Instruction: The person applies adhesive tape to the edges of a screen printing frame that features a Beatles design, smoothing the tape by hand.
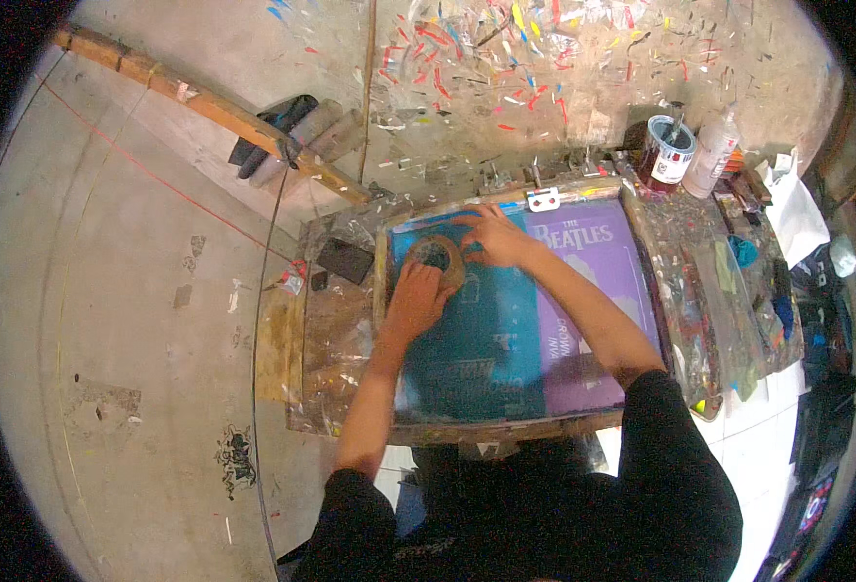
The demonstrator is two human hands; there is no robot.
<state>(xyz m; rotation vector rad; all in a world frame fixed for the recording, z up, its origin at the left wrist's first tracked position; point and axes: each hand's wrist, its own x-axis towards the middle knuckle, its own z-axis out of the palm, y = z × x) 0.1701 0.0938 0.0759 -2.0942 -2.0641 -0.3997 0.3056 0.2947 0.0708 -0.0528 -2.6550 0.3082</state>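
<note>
A wooden-framed printing screen point(486, 320) lies in front of me, its mesh teal on the left and purple with pale lettering on the right. My left hand point(416, 306) grips a roll of tan tape point(456, 264) over the upper left of the teal part, fingers curled onto the ring. Just right of the roll, my right hand point(494, 238) rests on the mesh near the far edge. Its fingers are stretched and apart, the lower ones close to the tape. Whether a strip of tape runs under them cannot be made out.
A metal hinge clamp point(543, 199) sits at the screen's far edge. Behind to the right stand a paint tub point(667, 155) and a plastic bottle point(712, 153). A dark block point(345, 260) lies left of the frame. A wooden beam point(205, 107) slants across the upper left.
</note>
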